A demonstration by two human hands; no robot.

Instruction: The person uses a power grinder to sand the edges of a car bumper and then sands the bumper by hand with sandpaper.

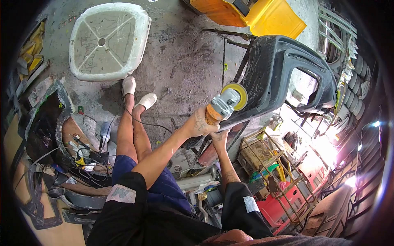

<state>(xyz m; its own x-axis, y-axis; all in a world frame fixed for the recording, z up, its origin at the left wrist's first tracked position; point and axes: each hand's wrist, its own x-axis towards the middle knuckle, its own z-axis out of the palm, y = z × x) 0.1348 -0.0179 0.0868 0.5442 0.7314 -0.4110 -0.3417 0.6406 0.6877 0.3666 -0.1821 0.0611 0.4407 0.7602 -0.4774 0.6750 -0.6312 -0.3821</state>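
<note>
My left hand [199,124] is wrapped round the orange body of an angle grinder [225,103] with a grey metal head. Its round yellow disc [243,98] faces the near edge of a large dark car bumper [266,74] and overlaps it in this view. Below the grinder, my right hand [220,138] grips the bumper's lower end, its fingers partly hidden behind that edge. The bumper rests tilted on a dark metal stand [242,65], with a wide opening toward its right side. A thin black cord [150,124] runs across the floor by my legs.
A white plastic stool [107,41] stands ahead on the left, a yellow plastic piece [275,18] at the top. Right of me is a rusty wire rack [283,180] beside a red crate [283,205]. Dark bumper parts [45,119] and cables pile up left.
</note>
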